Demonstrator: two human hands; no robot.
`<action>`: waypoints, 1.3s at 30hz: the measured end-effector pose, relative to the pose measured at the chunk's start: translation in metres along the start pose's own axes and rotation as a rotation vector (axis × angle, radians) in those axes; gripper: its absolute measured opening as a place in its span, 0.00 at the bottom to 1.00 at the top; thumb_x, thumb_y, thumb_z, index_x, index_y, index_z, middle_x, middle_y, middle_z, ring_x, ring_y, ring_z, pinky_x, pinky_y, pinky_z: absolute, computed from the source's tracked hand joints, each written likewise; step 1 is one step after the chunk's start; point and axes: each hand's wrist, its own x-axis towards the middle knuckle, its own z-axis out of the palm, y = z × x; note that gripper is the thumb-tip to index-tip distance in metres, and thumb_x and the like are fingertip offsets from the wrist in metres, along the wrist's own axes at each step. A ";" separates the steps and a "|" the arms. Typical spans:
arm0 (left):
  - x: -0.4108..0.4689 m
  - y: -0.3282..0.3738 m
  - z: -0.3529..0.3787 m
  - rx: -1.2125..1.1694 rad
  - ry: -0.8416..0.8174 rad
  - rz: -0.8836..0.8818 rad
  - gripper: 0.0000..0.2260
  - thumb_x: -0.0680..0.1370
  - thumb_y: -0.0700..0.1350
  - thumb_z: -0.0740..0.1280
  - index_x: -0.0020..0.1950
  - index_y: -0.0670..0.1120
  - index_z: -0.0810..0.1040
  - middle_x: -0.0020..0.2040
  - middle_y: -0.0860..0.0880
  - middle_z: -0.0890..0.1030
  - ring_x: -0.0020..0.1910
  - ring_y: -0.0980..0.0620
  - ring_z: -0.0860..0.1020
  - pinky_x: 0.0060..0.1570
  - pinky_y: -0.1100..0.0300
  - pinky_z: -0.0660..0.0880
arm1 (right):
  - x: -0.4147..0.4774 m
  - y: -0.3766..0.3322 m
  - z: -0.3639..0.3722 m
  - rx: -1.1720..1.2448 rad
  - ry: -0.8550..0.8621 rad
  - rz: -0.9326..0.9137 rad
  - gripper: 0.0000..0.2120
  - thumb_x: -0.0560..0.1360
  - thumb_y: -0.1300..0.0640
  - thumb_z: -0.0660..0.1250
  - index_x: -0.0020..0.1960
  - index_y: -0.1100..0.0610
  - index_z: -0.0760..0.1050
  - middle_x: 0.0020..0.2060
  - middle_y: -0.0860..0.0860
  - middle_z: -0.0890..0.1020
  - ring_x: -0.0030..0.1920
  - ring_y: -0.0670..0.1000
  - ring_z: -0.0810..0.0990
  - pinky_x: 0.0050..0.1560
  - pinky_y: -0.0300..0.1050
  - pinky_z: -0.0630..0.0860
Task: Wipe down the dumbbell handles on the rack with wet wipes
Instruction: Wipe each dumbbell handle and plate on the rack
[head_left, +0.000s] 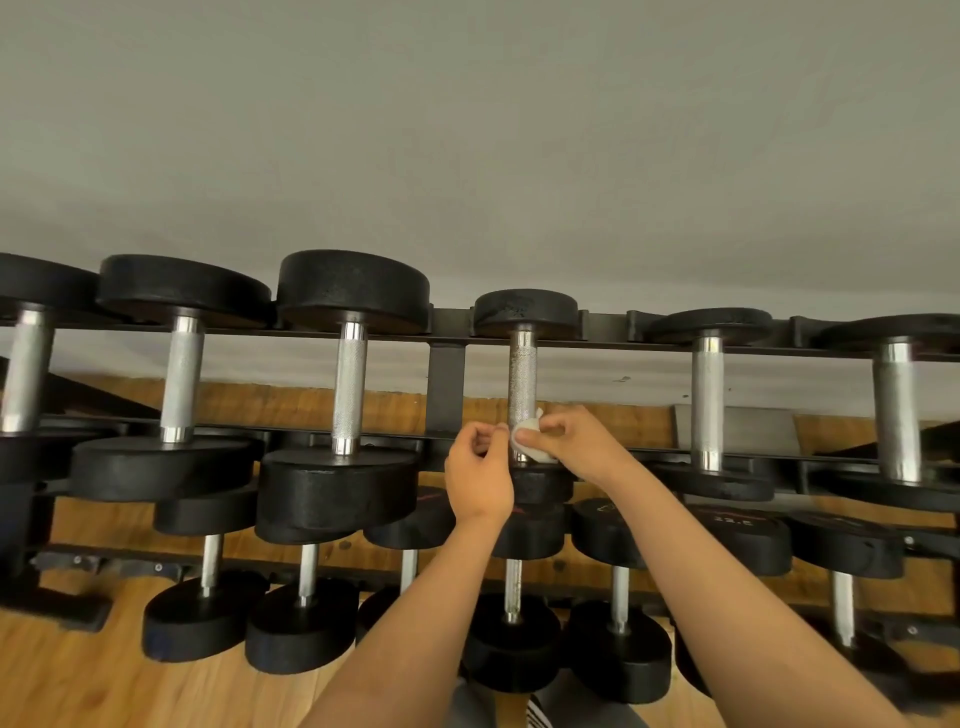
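Pinched wet wipe (527, 442), fingers of left hand (480, 470), right hand (576, 441) | handle (522, 379) near end | advised: wrap fully, slide far.

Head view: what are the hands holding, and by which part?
Right hand pinches the wet wipe by its right side, against the lower end of the dumbbell handle. Left hand meets its left edge; grip unclear.

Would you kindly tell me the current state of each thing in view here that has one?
wet wipe: crumpled, held against the handle's near end.
dumbbell handle: racked, upper part bare.
right hand: pinches the wet wipe.
left hand: fingers curled beside it; grip unclear.
rack: loaded on both tiers.
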 end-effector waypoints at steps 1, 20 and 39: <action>0.000 0.000 0.000 0.006 -0.001 0.001 0.08 0.80 0.45 0.65 0.42 0.45 0.77 0.38 0.51 0.79 0.39 0.55 0.77 0.43 0.62 0.72 | -0.002 0.003 0.001 0.002 0.021 -0.008 0.12 0.77 0.50 0.69 0.42 0.59 0.83 0.40 0.51 0.79 0.41 0.48 0.77 0.44 0.39 0.70; 0.001 0.002 0.001 -0.025 0.010 -0.035 0.06 0.79 0.42 0.65 0.42 0.45 0.77 0.40 0.49 0.81 0.42 0.52 0.80 0.47 0.58 0.76 | 0.012 -0.021 0.002 0.451 0.233 0.100 0.06 0.75 0.55 0.71 0.50 0.55 0.82 0.45 0.51 0.85 0.47 0.49 0.82 0.44 0.37 0.77; 0.001 0.002 0.001 0.000 0.019 -0.034 0.06 0.79 0.41 0.65 0.43 0.44 0.78 0.41 0.50 0.81 0.44 0.53 0.80 0.49 0.60 0.76 | 0.034 -0.043 0.002 0.676 0.535 0.078 0.07 0.77 0.57 0.68 0.53 0.57 0.81 0.45 0.48 0.83 0.44 0.42 0.80 0.36 0.26 0.72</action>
